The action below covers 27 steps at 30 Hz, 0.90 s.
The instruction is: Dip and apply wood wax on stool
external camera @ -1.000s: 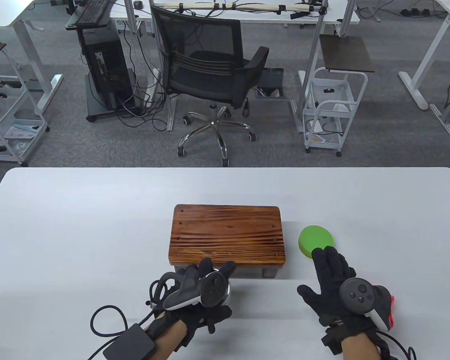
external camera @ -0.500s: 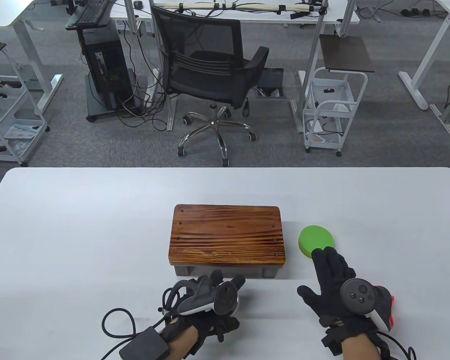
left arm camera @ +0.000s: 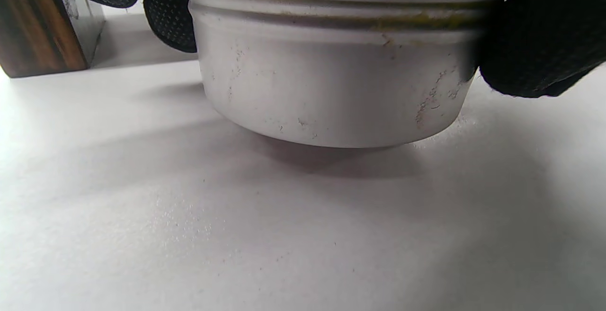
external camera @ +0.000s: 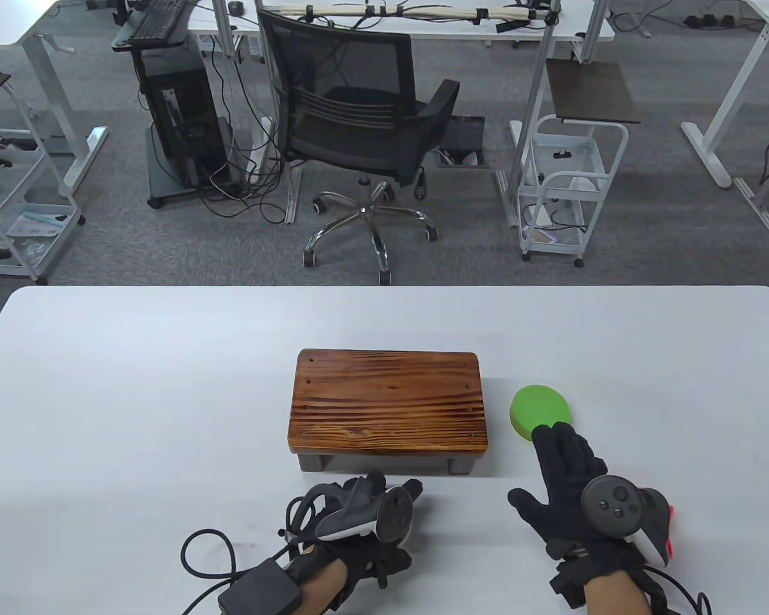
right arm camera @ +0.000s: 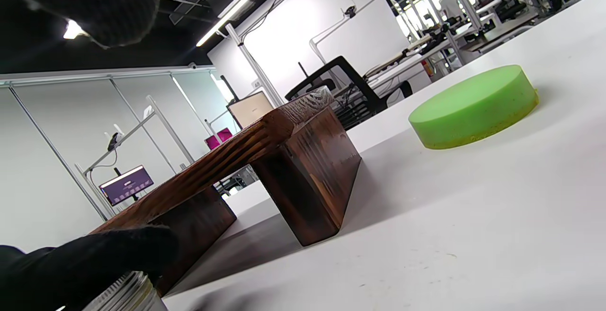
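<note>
Wax tin, round bare metal [left arm camera: 331, 74], is sitting just off the table in left hand's [external camera: 359, 519] curled grip; right hand [external camera: 567, 487], fingers flat, is lying nearer the green round sponge [external camera: 538, 410], directly ahead, beside brown wooden stool [external camera: 388, 400].

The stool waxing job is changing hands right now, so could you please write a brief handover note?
Left hand grips a scuffed silver metal wax tin by its rim, just clear of the white table, in front of the brown wooden stool.
Right hand lies flat and open on the table, fingertips at the near edge of the round green foam sponge, which sits right of the stool.
Done: tin picked up and open, with no lid on its threaded rim.
Left: pick up the sponge, dip it in the tin, rub wax over the stool.
</note>
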Each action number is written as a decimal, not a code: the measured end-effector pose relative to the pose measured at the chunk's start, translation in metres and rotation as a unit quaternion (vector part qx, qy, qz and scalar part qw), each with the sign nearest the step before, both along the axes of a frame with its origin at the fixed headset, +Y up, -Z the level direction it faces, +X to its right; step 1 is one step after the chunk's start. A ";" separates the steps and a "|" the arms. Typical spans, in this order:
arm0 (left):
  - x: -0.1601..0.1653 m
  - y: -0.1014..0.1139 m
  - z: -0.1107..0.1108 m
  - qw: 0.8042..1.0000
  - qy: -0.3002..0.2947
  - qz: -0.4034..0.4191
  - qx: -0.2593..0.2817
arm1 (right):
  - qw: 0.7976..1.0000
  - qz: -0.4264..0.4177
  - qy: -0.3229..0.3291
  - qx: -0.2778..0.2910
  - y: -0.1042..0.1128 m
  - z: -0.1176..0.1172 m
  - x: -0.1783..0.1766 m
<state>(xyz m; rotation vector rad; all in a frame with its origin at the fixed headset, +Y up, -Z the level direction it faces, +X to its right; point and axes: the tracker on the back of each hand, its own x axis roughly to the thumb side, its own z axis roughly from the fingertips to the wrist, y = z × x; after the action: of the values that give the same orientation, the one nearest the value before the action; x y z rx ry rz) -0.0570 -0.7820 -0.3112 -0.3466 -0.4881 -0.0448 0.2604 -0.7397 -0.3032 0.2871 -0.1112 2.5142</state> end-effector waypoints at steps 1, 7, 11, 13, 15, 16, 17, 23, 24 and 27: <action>0.000 -0.001 0.000 1.000 0.000 0.001 -0.003 | 1.000 0.000 0.000 0.000 0.000 0.000 0.000; 0.002 -0.007 0.000 1.000 -0.001 0.000 -0.005 | 1.000 -0.002 0.005 -0.004 0.000 0.000 0.000; 0.001 -0.008 -0.001 1.000 0.001 -0.001 -0.007 | 1.000 -0.003 0.005 -0.005 0.000 0.001 0.000; 0.001 -0.007 -0.001 1.000 0.001 -0.001 -0.005 | 1.000 -0.003 0.006 -0.005 0.000 0.001 0.000; 0.001 -0.007 0.000 1.000 0.000 -0.004 -0.005 | 1.000 -0.002 0.007 -0.006 0.000 0.001 0.000; 0.002 -0.007 0.000 1.000 -0.001 -0.007 -0.003 | 1.000 -0.002 0.007 -0.006 0.000 0.001 0.000; 0.002 -0.007 0.000 1.000 -0.002 -0.011 -0.002 | 1.000 -0.002 0.007 -0.006 0.000 0.001 0.000; 0.004 -0.008 0.003 0.999 0.001 -0.032 -0.006 | 1.000 -0.002 0.007 -0.006 0.000 0.001 0.000; 0.004 -0.008 0.003 0.999 0.001 -0.034 -0.006 | 1.000 -0.002 0.007 -0.006 0.000 0.001 0.000; 0.003 -0.006 0.002 0.999 0.005 -0.043 -0.015 | 1.000 -0.003 0.009 -0.008 -0.001 0.000 0.000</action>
<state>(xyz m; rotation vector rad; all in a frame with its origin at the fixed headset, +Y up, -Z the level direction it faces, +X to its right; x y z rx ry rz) -0.0540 -0.7884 -0.3088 -0.3964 -0.4640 -0.1190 0.2603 -0.7405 -0.3034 0.3020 -0.0837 2.5047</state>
